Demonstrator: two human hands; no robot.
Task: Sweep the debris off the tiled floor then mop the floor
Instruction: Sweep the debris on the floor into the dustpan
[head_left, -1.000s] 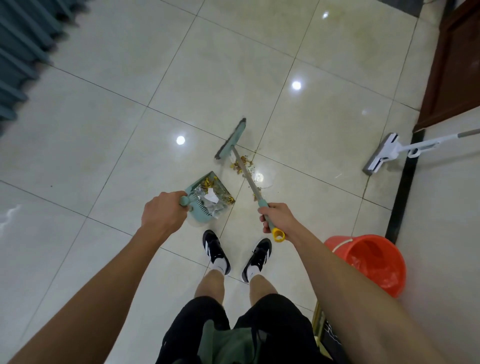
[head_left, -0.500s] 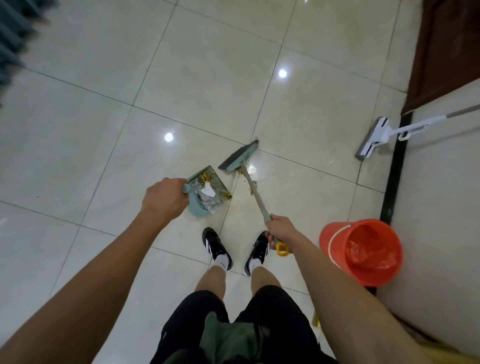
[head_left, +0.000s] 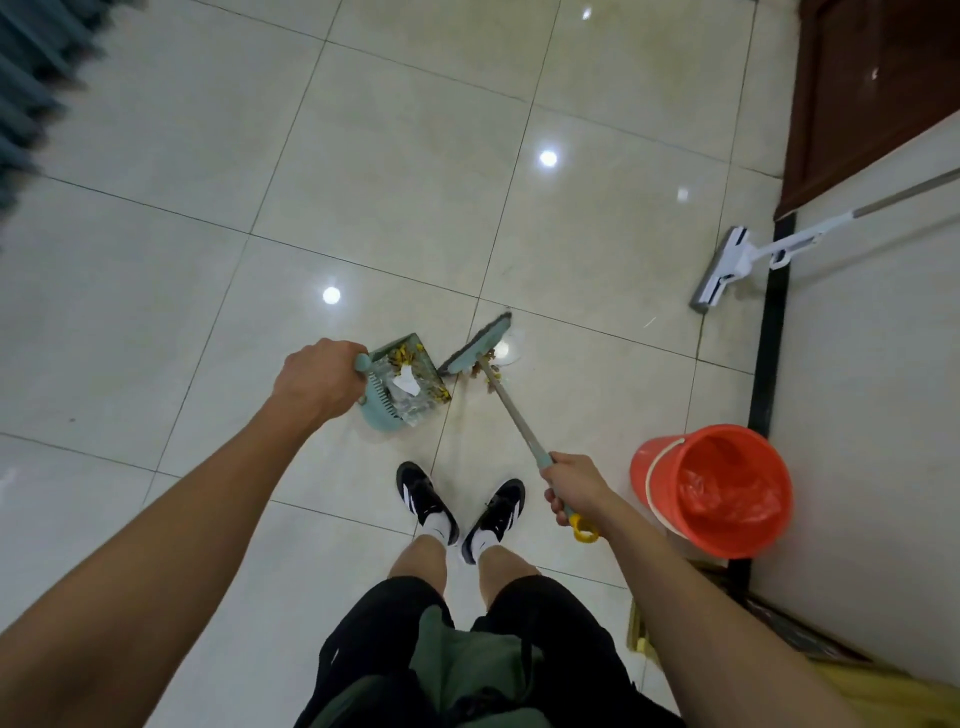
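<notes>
My left hand (head_left: 318, 380) grips the handle of a teal dustpan (head_left: 402, 387) resting on the pale tiled floor (head_left: 363, 182); the pan holds yellow-brown scraps and a white paper bit. My right hand (head_left: 574, 486) is closed around the teal grip of a short broom (head_left: 478, 349), whose head lies on the floor just right of the pan's mouth. A small clump of brown debris (head_left: 485, 376) sits by the broom head. A white flat mop (head_left: 727, 265) leans against the right wall.
A red bucket (head_left: 711, 488) lined with a red bag stands by the wall at right. My two black shoes (head_left: 457, 506) are below the dustpan. A dark wooden door (head_left: 872, 93) is at the upper right, grey curtains (head_left: 36, 78) at the upper left.
The broom head has swung in toward the dustpan, dragging the debris close to its mouth. My right hand has pulled back toward me. The dustpan has stayed about in place.
</notes>
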